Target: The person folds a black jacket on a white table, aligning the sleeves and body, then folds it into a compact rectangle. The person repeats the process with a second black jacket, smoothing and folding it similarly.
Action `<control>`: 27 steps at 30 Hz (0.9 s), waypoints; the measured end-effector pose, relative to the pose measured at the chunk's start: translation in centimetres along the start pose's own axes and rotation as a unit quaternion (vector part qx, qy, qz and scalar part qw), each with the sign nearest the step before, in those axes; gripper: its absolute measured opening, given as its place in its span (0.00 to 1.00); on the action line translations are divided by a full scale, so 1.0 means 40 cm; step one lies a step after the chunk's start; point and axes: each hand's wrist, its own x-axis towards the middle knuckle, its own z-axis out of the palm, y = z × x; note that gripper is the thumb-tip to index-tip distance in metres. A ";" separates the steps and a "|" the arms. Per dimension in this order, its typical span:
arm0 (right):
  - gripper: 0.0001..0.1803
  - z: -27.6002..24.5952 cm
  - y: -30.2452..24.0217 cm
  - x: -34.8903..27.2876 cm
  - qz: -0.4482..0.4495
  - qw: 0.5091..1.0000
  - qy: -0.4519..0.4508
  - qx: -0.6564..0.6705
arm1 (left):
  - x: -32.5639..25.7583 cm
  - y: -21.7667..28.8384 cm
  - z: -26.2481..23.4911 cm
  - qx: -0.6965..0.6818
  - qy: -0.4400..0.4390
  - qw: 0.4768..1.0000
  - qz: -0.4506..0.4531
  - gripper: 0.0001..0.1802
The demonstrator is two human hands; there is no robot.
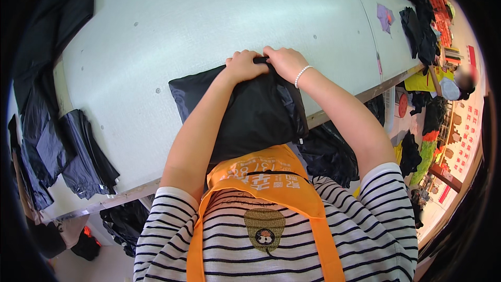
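Observation:
A folded black garment (pixel 250 117), partly shiny, lies over the near edge of the pale worktable (pixel 209 26) and reaches down to my orange apron. Its exact kind cannot be made out. At its far edge my left hand (pixel 244 67) is closed on the cloth, fingers curled over the top. Close beside it, my right hand (pixel 286 64), with a beaded bracelet (pixel 301 77) at the wrist, pinches the same edge near the corner. The fingertips of both hands are partly hidden by the cloth.
Dark garments (pixel 86 154) lie stacked at the table's left, next to a long run of black cloth (pixel 44 68). A purple scrap (pixel 385 18) and a black bundle (pixel 410 28) are at the far right. Black cloth (pixel 326 151) hangs below the edge. Another person (pixel 453 84) is at the right.

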 end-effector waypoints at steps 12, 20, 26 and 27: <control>0.06 0.018 0.009 -0.088 -0.056 0.994 0.059 0.068 | 0.050 0.039 0.038 0.047 0.088 0.989 -0.107 0.14; 0.04 0.105 -0.031 -0.237 -0.051 0.953 0.265 0.134 | 0.020 0.073 0.004 0.084 0.039 0.993 -0.068 0.29; 0.07 0.118 -0.025 -0.246 -0.065 0.962 0.241 0.107 | -0.027 0.074 0.058 0.200 0.112 0.973 0.022 0.36; 0.07 0.117 -0.024 -0.258 -0.090 0.960 0.250 0.083 | -0.032 0.068 0.065 0.201 0.138 0.969 0.046 0.34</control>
